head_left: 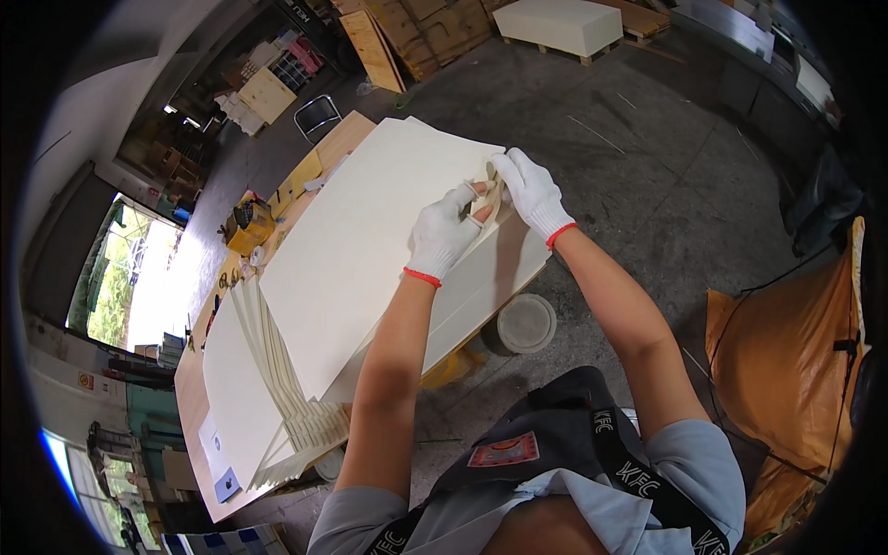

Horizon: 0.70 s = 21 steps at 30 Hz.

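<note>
Large cream-white paper sheets [361, 213] lie in a stack over the table. White knitted gloves with red cuffs cover both my hands. My left hand [444, 231] is closed on the right-hand edge of the upper sheets, its bare thumb and fingertip showing through the glove. Beside it, my right hand [532, 190] curls round the far right corner of the same sheets, which bend up between the hands. Part of the right fingers is hidden behind the edge. Nearer and to the left, a second stack of sheets [245, 370] lies fanned out in steps.
The wooden table [194, 407] carries a yellow box [250, 227] and small tools along its left side. A round lidded bucket [526, 324] stands by its right edge. A folding chair [316, 116] is beyond. An orange tarp [786, 342] hangs at right; a paper pallet [560, 28] sits far back.
</note>
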Tool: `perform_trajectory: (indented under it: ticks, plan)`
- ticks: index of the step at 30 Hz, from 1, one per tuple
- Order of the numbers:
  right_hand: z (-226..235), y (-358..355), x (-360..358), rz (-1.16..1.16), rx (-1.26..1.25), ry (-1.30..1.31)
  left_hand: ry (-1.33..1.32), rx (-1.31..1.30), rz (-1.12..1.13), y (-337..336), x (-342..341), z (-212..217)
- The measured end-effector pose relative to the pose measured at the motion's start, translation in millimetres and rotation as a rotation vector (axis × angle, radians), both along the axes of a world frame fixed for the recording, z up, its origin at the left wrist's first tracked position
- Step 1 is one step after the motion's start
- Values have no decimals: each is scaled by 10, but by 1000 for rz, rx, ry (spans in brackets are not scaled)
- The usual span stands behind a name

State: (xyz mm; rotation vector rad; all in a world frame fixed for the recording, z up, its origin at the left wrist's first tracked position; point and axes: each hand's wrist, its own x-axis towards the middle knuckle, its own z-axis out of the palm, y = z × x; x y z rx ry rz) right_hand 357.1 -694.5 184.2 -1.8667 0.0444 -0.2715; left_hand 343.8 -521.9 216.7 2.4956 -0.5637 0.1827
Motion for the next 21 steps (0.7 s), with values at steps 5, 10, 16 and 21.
perform_trajectory:
  ticks: [5, 10, 16, 21]
  plan:
    - [98, -4, -66, 6, -3, 16, -44, -2, 49, 18, 16, -75]
    - [89, 17, -80, 9, 51, 10, -38, -37, -7, 56, 45, -97]
    - [1, 30, -20, -13, 48, -25, -114, -15, -38, 67, 47, -135]
    - [11, -19, -26, -26, 39, 26, -44, -3, -28, -14, 26, -53]
